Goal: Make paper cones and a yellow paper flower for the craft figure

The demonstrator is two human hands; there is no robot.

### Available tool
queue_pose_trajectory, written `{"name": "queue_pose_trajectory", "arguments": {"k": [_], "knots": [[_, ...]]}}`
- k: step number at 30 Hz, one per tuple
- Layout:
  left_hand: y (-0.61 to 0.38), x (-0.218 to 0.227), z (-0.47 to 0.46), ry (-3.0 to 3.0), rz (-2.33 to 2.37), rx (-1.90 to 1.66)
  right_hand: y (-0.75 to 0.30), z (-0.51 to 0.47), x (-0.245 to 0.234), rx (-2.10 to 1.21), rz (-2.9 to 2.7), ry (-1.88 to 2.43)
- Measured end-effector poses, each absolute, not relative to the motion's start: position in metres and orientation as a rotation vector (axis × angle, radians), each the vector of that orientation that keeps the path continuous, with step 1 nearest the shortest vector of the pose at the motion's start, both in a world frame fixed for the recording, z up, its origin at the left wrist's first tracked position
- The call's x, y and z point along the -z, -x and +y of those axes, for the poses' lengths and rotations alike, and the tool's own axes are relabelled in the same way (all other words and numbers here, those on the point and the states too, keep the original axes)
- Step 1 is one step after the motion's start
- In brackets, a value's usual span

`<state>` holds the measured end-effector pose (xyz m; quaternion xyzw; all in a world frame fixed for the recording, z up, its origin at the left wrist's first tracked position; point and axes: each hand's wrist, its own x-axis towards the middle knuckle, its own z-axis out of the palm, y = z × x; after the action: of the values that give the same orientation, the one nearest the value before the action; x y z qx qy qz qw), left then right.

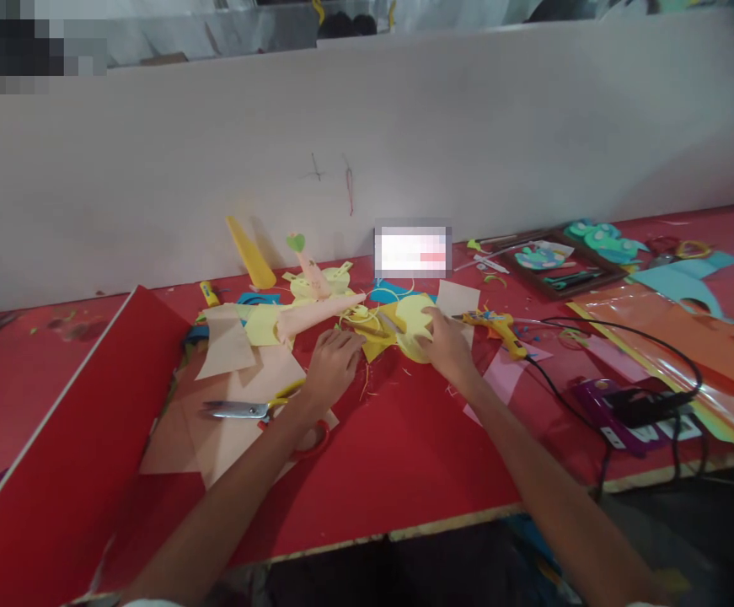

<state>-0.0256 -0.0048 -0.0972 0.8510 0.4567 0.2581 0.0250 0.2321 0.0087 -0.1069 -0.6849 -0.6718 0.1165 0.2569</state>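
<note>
My right hand (pixel 448 344) grips the right edge of a rounded pale yellow paper piece (pixel 412 324) between thumb and fingers. Just left of it, my left hand (pixel 334 364) rests low over the red table, fingers loosely bent and nothing visible in them. Its fingertips are near a darker yellow paper piece (pixel 377 344) and thin yellow strips. Behind that hand lies a pale pink paper cone (pixel 316 316). Another pink cone with a green heart-shaped tip (pixel 296 243) stands on a pale yellow base (pixel 334 285). Scissors (pixel 240 410) lie beside my left forearm, which partly hides them.
A yellow glue gun (pixel 499 329) with a black cord lies right of my right hand. A purple box (pixel 613 413), orange sheets (pixel 670 337) and a dark frame (pixel 556 263) are farther right. A red panel (pixel 82 447) stands left; a white partition (pixel 367 143) rises behind.
</note>
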Motion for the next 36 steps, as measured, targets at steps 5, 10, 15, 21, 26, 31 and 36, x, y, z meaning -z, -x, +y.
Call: {"name": "queue_pose_trajectory", "arguments": {"k": [5, 10, 15, 21, 26, 31, 36], "knots": [[0.025, 0.097, -0.008, -2.421, 1.274, -1.009, -0.221, 0.006, 0.109, -0.429, -1.588, 1.371], [0.007, 0.09, -0.019, -2.031, 1.032, -1.043, -0.193, -0.016, 0.101, -0.467, -1.697, 1.072], [-0.009, 0.094, -0.028, -1.559, 1.009, -1.163, -0.181, -0.032, 0.097, -0.663, -1.945, 0.819], [-0.005, 0.096, -0.026, -1.257, 0.985, -1.256, -0.19, -0.034, 0.096, -0.772, -1.992, 0.826], [-0.006, 0.103, -0.023, -1.278, 0.878, -1.234, -0.191, -0.035, 0.101, -0.704, -1.901, 0.806], [-0.009, 0.107, -0.023, -1.356, 0.858, -1.238, -0.193, -0.032, 0.101, -0.602, -1.777, 0.892], [-0.006, 0.103, -0.024, -1.439, 1.066, -1.23, -0.196, -0.03, 0.095, -0.541, -1.921, 1.037]]}}
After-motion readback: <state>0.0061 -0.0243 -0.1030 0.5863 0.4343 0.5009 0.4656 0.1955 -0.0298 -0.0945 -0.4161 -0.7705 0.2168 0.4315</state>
